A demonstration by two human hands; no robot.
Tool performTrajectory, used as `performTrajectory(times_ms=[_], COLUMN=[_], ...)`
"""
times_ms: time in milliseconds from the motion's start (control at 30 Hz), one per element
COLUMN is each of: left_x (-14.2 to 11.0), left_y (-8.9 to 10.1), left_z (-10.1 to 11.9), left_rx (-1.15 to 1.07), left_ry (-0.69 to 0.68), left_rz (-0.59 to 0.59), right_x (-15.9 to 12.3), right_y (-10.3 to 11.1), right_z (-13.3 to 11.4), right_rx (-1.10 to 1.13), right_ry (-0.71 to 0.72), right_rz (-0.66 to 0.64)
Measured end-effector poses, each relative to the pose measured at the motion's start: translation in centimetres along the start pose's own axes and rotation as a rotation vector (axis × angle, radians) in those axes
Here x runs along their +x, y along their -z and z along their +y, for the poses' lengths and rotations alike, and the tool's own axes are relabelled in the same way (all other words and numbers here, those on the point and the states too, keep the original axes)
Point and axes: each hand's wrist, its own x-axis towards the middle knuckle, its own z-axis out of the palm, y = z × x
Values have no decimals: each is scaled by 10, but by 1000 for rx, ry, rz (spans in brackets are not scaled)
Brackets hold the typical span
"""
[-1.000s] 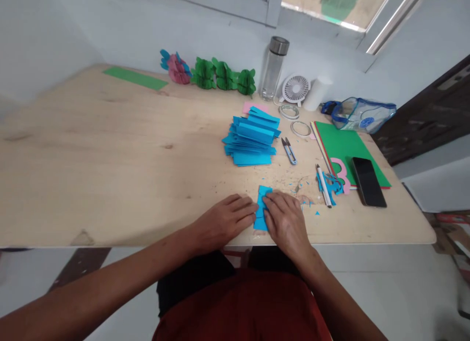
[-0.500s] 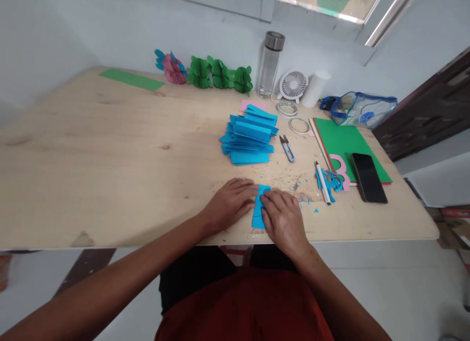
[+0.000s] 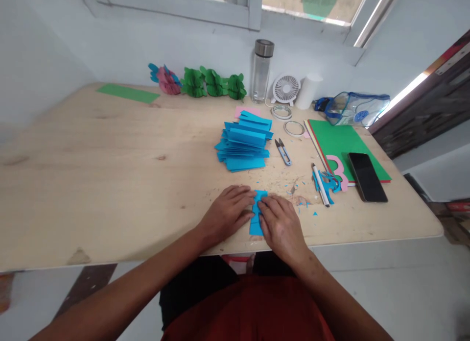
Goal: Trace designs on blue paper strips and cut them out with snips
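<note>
A folded strip of blue paper (image 3: 258, 227) lies near the table's front edge, with a dark line drawn across its lower part. My left hand (image 3: 229, 211) rests flat at its left side, fingertips touching the edge. From the right, my right hand (image 3: 282, 221) lies over the strip's right part, fingers stretched out and pressing it down. Neither hand is closed round the paper. Beyond them sits a loose stack of folded blue paper (image 3: 244, 140). Thread snips (image 3: 283, 152) lie right of the stack.
Right of my hands are a white marker (image 3: 320, 185), blue paper cutouts, small scraps, a pink cutout (image 3: 337, 172) and a phone (image 3: 367, 177) on green sheets (image 3: 341, 135). Tape rolls (image 3: 294, 129), a bottle (image 3: 261, 71), a fan (image 3: 286, 88) and green paper ornaments (image 3: 194, 82) stand behind.
The view has shifted slightly, so the table sits a little lower in the picture. Both hands stay at the blue strip, with almost no visible movement on it.
</note>
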Motion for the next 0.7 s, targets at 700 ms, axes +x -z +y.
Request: performTrajectory(times_ms=[700], left_x=[-8], left_y=[10], left_z=[21], left_rx=[21], left_ry=[-19], left_rz=[70], right_x=[0], right_y=[-1], right_z=[1], right_rx=[-20], right_ry=[19], right_rz=[4])
